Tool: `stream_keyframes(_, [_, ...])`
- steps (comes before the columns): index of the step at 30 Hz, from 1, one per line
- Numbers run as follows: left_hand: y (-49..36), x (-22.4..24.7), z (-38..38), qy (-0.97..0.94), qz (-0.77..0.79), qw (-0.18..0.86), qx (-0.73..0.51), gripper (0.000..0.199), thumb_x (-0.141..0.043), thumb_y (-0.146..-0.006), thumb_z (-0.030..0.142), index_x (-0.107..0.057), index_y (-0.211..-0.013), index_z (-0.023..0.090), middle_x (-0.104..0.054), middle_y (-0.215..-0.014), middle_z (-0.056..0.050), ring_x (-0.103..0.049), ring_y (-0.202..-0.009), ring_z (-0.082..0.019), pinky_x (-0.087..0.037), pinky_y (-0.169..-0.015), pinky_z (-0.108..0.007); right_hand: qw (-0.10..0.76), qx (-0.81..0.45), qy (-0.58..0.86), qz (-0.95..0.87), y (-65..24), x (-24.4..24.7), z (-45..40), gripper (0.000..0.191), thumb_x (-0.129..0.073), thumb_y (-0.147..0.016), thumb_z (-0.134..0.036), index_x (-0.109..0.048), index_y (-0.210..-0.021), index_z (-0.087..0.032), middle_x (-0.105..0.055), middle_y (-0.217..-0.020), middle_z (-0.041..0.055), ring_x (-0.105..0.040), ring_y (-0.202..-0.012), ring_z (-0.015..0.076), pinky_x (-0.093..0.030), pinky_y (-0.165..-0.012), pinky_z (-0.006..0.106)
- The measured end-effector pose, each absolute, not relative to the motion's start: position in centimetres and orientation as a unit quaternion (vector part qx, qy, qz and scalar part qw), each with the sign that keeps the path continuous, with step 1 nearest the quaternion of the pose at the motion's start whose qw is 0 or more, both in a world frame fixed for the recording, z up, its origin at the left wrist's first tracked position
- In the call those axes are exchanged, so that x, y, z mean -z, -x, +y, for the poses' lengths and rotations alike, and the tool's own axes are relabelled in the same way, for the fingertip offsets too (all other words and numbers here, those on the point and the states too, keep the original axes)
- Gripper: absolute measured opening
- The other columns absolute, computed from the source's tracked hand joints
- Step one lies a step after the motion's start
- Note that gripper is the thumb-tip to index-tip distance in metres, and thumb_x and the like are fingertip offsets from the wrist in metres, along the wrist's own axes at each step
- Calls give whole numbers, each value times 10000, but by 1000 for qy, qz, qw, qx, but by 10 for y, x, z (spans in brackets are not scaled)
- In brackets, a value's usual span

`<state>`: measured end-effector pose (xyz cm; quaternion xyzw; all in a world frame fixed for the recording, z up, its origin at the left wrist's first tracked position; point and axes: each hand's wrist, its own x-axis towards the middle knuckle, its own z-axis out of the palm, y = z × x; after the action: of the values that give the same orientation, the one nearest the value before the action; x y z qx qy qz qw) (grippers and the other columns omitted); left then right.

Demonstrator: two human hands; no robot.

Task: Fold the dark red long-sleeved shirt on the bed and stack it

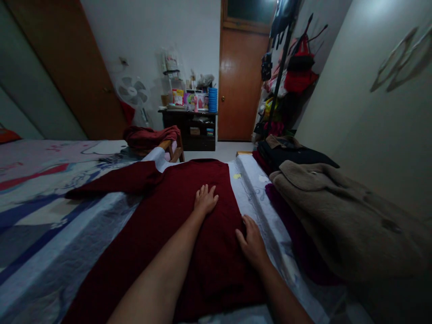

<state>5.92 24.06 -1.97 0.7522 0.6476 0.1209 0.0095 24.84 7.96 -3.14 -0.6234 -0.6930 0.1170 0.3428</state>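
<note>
A dark red long-sleeved top (162, 216) lies spread on the light patterned bedding, its collar end away from me. One sleeve stretches out to the left, while the right side makes a straight edge with no sleeve showing there. My left hand (205, 199) rests flat on the upper part of the garment, fingers spread. At the right edge of the cloth is my right hand (251, 240), its fingers apart and slightly bent, touching the top near that edge. Neither hand has anything gripped in it.
Folded clothes lie on the right, among them a brown fleecy coat (337, 211) and a dark jacket (297, 153). A reddish cloth bundle (151, 137) sits at the far left by a wooden bed end (177, 153). Beyond stand a fan (132, 91), a dark cabinet (172, 130) and a door (241, 85).
</note>
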Motion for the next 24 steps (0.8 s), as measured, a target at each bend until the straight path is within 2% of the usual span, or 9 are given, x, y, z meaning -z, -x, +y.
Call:
stream_keyframes(4, [-60, 8, 231, -761, 617, -63, -188, 473, -439, -923, 384, -495, -1355, 200, -392, -1496, -123, -292, -1395, -289, -178, -1151, -486, 398, -122, 607, -677, -250, 29, 82, 200, -470, -879, -297, -574, -1009, -185, -562, -1255, 151, -503, -1211, 264, -400, -1053, 438])
stream_keyframes(6, [-62, 0, 224, -793, 570, -77, -202, 384, -448, -918, 308, -562, -1276, 224, -471, -1424, -94, -396, -1305, -258, -246, -1126, -439, 402, -120, 607, -675, -249, 28, 82, 107, -483, -863, -268, -559, -900, -203, -573, -1210, 147, -511, -1181, 272, -405, -1035, 448])
stream_keyframes(8, [-66, -6, 217, -826, 529, -60, -184, 319, -454, -909, 254, -616, -1184, 245, -563, -1288, -73, -493, -1161, -230, -359, -1033, -384, 403, -116, 609, -673, -248, 28, 82, 62, -491, -848, -246, -542, -839, -211, -575, -1191, 148, -513, -1162, 281, -404, -1025, 457])
stream_keyframes(11, [-79, -13, 209, -854, 493, -34, -162, 299, -438, -911, 216, -637, -1131, 259, -599, -1167, -59, -525, -1038, -212, -424, -907, -340, 407, -117, 611, -669, -247, 31, 83, 52, -498, -832, -225, -520, -785, -221, -578, -1177, 145, -515, -1147, 284, -406, -1011, 453])
stream_keyframes(17, [-113, -27, 212, -874, 471, 26, -113, 327, -395, -948, 304, -629, -1176, 306, -561, -1221, -36, -524, -1059, -208, -422, -858, -303, 417, -127, 605, -666, -249, 33, 85, 65, -513, -814, -196, -510, -759, -231, -592, -1143, 120, -530, -1118, 266, -405, -998, 419])
stream_keyframes(24, [-123, -35, 225, -870, 483, 67, -73, 270, -436, -913, 289, -698, -948, 233, -609, -1151, -64, -572, -1023, -220, -425, -824, -295, 429, -125, 599, -665, -249, 32, 84, 107, -516, -819, -197, -495, -719, -228, -591, -1112, 128, -531, -1108, 263, -406, -986, 416])
